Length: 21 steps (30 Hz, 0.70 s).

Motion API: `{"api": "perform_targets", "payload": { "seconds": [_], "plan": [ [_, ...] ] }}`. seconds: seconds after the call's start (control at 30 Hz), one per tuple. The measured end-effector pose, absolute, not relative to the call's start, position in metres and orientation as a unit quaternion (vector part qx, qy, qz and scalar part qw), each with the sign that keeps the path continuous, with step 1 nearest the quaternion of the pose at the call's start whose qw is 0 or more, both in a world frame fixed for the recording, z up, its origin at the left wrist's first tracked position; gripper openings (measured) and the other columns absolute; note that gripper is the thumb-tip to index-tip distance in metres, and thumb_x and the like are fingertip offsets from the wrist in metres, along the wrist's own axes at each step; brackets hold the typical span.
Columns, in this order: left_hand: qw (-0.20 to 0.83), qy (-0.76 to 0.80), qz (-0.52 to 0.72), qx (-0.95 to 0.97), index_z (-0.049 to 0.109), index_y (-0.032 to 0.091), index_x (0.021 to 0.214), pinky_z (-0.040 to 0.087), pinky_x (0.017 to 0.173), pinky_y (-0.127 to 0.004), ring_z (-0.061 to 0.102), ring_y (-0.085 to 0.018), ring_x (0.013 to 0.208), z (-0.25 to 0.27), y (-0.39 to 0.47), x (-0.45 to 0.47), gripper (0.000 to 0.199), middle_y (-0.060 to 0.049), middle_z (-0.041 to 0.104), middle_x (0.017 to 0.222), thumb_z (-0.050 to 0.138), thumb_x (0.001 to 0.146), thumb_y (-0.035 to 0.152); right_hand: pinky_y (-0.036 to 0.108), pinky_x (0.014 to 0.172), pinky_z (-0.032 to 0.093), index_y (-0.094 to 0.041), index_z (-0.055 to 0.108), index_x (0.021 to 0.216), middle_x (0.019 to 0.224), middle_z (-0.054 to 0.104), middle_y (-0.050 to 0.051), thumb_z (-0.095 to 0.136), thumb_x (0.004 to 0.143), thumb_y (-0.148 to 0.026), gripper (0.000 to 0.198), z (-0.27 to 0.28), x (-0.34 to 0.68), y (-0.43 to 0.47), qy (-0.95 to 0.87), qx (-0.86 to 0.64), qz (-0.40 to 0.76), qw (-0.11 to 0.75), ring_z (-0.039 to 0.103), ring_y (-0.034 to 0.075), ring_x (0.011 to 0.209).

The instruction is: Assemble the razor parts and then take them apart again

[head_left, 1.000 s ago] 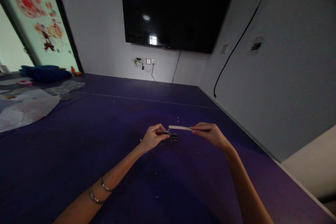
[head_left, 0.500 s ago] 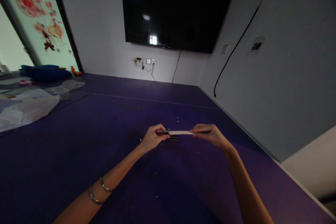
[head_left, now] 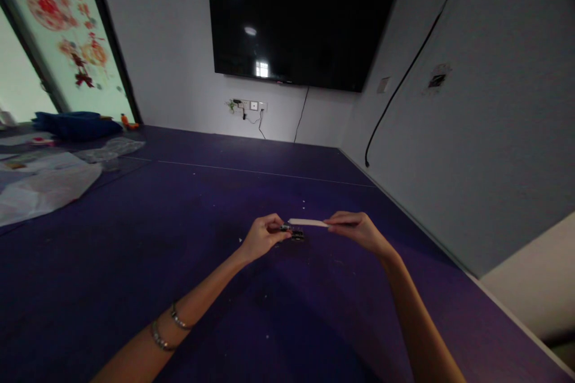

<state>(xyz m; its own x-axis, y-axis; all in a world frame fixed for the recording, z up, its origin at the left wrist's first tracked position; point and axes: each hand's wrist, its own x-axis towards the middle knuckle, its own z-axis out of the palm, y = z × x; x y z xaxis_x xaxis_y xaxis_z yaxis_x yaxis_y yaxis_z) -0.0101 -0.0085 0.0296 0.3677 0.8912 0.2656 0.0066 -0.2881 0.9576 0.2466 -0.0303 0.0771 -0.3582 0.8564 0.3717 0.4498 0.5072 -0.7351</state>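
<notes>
Between its thumb and fingers, my left hand [head_left: 263, 236] pinches a small dark piece [head_left: 285, 228] with a light edge, mostly hidden by the fingertips. A flat, pale strip [head_left: 308, 222], like a thin stick, is gripped at its right end by my right hand [head_left: 357, 230]. Its left end lies just above and beside the left fingertips. Below the strip, a small black block-like part [head_left: 297, 234] shows to the right of my left thumb; its exact kind is too small to tell.
The purple tabletop [head_left: 193, 209] carries several tiny white specks. At the left lie clear plastic bags [head_left: 58, 182] and a dark blue cloth bundle [head_left: 76, 124]. A large television [head_left: 305, 18] hangs on the wall beyond. A black cable [head_left: 402, 81] dangles at the right wall.
The strip's left end has lifted slightly up and away from the small piece in my left hand. My left hand has barely moved.
</notes>
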Motion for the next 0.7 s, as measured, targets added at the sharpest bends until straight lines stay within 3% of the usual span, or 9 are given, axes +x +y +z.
{"api": "perform_targets", "payload": {
  "seconds": [0.7],
  "plan": [
    [0.486,0.343,0.452,0.665,0.051,0.015,0.065,0.043,0.058,-0.023,0.060,-0.012,0.060,0.027,-0.007,-0.008,0.021,0.000,0.064,0.064,0.070,0.063,0.021,0.027,0.065,0.047,-0.024,0.071,0.092,0.083,0.067,0.005,0.063,0.075,-0.035,0.022,0.088,0.233,-0.040,-0.800,-0.407,0.250,0.363,0.060,0.016,0.075]
  ]
}}
